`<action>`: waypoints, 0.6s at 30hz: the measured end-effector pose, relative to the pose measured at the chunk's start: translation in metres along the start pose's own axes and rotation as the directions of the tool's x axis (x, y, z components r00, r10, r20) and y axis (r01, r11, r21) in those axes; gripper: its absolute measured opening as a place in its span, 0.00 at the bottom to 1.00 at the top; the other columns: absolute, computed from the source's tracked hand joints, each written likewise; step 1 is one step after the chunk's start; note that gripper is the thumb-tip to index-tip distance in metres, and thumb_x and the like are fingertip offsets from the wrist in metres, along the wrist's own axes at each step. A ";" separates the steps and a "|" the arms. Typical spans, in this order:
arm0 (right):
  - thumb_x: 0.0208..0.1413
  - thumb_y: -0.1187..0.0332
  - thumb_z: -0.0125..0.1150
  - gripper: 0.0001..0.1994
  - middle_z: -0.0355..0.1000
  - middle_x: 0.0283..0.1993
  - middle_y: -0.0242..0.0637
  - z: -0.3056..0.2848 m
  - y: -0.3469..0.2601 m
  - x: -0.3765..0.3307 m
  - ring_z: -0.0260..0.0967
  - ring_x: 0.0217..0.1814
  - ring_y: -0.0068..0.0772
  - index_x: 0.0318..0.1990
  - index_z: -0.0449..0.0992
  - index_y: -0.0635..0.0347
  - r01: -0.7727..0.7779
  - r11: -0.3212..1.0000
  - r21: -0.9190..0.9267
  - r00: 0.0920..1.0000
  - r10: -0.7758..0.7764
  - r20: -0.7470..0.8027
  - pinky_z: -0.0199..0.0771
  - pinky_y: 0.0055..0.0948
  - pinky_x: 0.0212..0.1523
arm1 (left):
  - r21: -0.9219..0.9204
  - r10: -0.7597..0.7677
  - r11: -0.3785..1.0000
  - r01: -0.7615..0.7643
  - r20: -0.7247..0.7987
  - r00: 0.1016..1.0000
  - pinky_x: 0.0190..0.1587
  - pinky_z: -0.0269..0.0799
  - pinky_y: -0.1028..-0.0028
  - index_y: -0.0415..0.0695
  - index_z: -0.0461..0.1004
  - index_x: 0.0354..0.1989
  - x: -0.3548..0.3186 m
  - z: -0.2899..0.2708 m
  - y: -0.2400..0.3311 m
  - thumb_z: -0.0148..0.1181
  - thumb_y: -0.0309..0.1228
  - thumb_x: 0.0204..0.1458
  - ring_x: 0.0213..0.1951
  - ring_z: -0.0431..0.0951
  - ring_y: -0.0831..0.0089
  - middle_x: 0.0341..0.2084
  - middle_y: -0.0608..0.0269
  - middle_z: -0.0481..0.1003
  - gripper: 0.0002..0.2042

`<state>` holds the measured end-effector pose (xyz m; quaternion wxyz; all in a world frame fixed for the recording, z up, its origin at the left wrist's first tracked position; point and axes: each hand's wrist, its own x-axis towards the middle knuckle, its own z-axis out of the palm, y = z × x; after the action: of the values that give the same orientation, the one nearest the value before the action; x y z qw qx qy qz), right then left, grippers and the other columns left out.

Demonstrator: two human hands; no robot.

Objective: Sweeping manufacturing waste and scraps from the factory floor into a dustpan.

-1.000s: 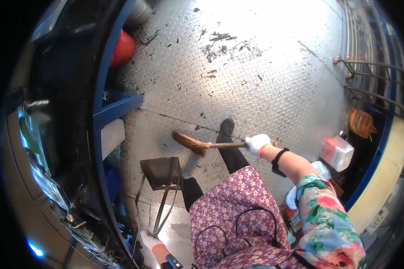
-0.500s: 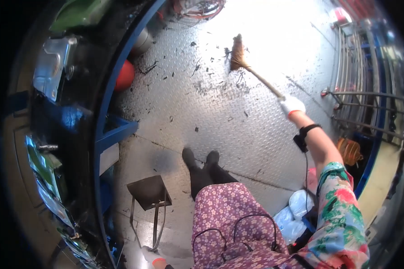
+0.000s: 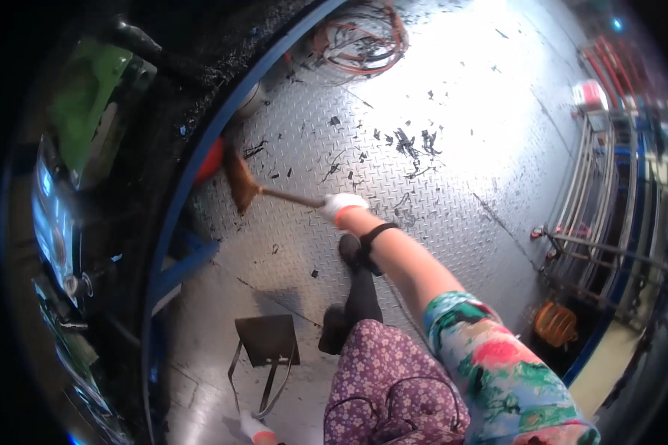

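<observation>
My right hand (image 3: 344, 206), in a white glove with an orange cuff, is closed round the handle of a short broom (image 3: 243, 185). The brown bristles rest by the left side of the floor, close to a red rounded thing (image 3: 209, 162). At the lower left my left hand (image 3: 254, 426), gloved too, grips the handle end of a dark long-handled dustpan (image 3: 266, 340). The pan hangs low over the floor in front of me. Dark scraps (image 3: 412, 142) are scattered over the metal floor, thickest at the upper middle.
A blue-edged machine or bench (image 3: 172, 200) runs along the left. Coiled orange hose (image 3: 364, 46) lies at the far side. On the right stand a metal rack (image 3: 597, 185) and an orange ribbed thing (image 3: 555, 323). The tread-plate floor (image 3: 453, 245) spreads between them.
My right hand has swung the broom from the upper middle leftward and nearer. One foot has stepped forward. The dustpan stays in my left hand, slightly shifted in view.
</observation>
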<state>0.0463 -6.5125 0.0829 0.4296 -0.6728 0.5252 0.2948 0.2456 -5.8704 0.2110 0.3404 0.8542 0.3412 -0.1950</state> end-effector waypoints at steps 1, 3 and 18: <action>0.62 0.49 0.47 0.24 0.79 0.55 0.41 -0.017 0.009 -0.008 0.78 0.57 0.41 0.56 0.78 0.50 0.007 0.999 0.031 0.998 -0.005 -0.055 0.75 0.43 0.56 | -0.012 -0.019 1.000 0.019 -0.043 0.999 0.32 0.66 0.69 0.45 0.75 0.36 -0.002 -0.011 -0.007 0.61 0.41 0.50 0.31 0.72 0.71 0.30 0.65 0.73 0.13; 0.61 0.43 0.49 0.25 0.78 0.56 0.41 -0.039 0.060 -0.008 0.77 0.57 0.42 0.59 0.77 0.42 -0.082 0.992 0.099 0.997 0.082 -0.004 0.74 0.41 0.57 | -0.046 0.035 0.998 -0.035 0.001 0.999 0.35 0.69 0.69 0.42 0.76 0.40 -0.006 -0.021 -0.019 0.60 0.41 0.53 0.34 0.73 0.69 0.34 0.63 0.75 0.14; 0.66 0.44 0.45 0.23 0.78 0.45 0.57 -0.049 0.230 -0.143 0.76 0.48 0.64 0.58 0.70 0.47 -0.268 0.956 0.124 0.957 0.278 -0.080 0.72 0.54 0.50 | -0.275 -0.083 0.961 0.033 -0.171 0.982 0.50 0.67 0.62 0.39 0.73 0.43 -0.169 -0.012 -0.103 0.54 0.40 0.56 0.44 0.71 0.64 0.40 0.59 0.72 0.16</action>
<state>-0.2161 -6.5094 0.1651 0.3958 -0.5821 0.6488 0.2889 0.0563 -5.8824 0.2681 0.4155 0.8036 0.4190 -0.0780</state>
